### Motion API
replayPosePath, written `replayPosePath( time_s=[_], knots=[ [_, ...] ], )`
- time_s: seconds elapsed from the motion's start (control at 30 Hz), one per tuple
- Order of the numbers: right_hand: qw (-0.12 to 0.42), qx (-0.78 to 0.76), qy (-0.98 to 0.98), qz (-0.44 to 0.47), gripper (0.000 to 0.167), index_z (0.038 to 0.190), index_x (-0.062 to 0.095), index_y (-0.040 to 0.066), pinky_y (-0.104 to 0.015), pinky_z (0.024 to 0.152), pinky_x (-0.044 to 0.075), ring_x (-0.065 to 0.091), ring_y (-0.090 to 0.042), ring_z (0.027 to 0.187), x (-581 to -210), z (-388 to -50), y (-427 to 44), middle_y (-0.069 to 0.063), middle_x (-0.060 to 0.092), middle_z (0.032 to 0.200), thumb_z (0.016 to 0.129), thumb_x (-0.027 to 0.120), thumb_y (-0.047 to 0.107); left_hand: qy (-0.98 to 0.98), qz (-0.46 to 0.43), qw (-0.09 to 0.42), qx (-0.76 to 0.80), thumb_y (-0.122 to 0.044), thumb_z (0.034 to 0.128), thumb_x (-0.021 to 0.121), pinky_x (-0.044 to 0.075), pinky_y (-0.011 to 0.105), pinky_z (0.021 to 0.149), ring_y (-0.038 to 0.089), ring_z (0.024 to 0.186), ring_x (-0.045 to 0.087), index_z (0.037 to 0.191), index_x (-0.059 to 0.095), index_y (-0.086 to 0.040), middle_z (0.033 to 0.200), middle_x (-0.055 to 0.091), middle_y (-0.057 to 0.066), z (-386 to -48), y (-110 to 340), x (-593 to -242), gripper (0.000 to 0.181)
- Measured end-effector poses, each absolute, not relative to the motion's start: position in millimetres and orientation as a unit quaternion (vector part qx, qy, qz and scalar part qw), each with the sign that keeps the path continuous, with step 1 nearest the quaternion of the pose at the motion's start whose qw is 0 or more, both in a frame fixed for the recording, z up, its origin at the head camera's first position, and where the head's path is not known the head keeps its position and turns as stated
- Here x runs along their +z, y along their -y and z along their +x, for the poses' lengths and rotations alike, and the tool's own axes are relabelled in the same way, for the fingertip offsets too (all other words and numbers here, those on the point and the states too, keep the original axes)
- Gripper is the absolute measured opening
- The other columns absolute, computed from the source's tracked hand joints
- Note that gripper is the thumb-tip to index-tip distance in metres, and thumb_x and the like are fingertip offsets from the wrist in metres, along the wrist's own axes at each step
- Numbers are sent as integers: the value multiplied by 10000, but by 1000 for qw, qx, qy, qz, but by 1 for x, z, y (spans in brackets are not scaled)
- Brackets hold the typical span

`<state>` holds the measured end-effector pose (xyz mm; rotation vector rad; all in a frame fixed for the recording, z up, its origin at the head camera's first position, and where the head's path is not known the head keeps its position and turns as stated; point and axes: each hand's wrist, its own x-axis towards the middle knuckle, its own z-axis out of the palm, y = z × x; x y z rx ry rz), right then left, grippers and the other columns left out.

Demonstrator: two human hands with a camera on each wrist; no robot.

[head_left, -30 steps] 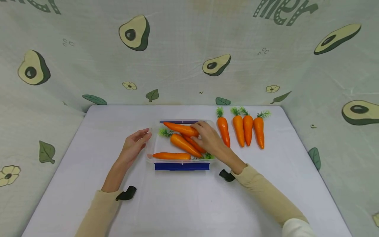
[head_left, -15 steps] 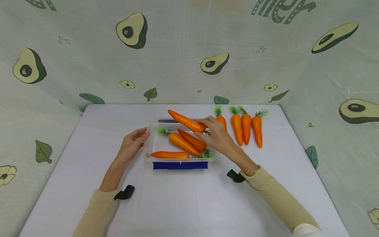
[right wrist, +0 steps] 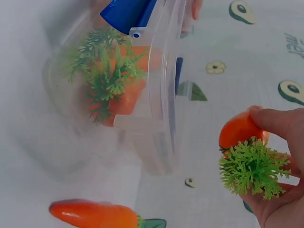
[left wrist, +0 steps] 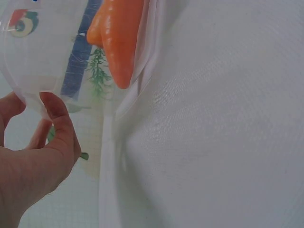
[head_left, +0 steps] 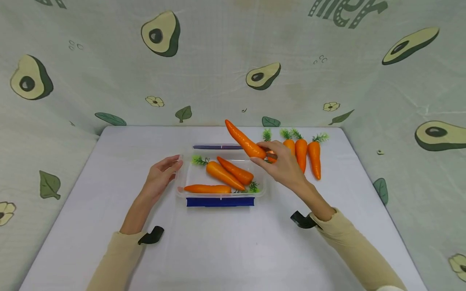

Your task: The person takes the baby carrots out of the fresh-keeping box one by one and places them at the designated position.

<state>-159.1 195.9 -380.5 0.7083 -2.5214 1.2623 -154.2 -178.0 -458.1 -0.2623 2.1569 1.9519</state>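
A pale grey-green avocado-print cloth (head_left: 211, 89) is hanging behind the table and flanking it on both sides, creasing at the right. Halved avocados (head_left: 263, 76), green leaves (head_left: 183, 114) and cream flowers (head_left: 331, 106) are dotting it, while dark green lettering (head_left: 341, 16) is running off the top. A white-covered tabletop (head_left: 225, 246) is spreading out below. Soft, diffuse light is falling over everything, casting faint shadows.

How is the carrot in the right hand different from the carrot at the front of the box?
The held carrot is up in the right hand; the front carrot lies inside the clear box. In the head view, the held carrot slants, while the front carrot lies nearly straight across. Both are orange and pointy.
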Motion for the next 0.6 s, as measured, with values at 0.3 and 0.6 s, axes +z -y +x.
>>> replayPosePath(
  time_s=[0.3,0.6],
  knots=[
    [121,434,877,169,429,1233,696,-34,-417,852,587,696,-303,1022,-385,-147,-226,-168,700,1148,866,849,126,-733,-85,108,666,-476,992,662,459,237,1021,261,1290,478,1546,465,-103,1535,473,92,-155,180,-456,697],
    [121,440,883,109,466,1251,693,-35,-219,799,576,706,-328,1007,-396,-132,-254,-186,713,1146,860,859,157,-732,-90,111,667,-474,994,659,465,138,935,254,1296,479,1544,471,-111,1537,472,100,-154,179,-456,685]
  ],
)
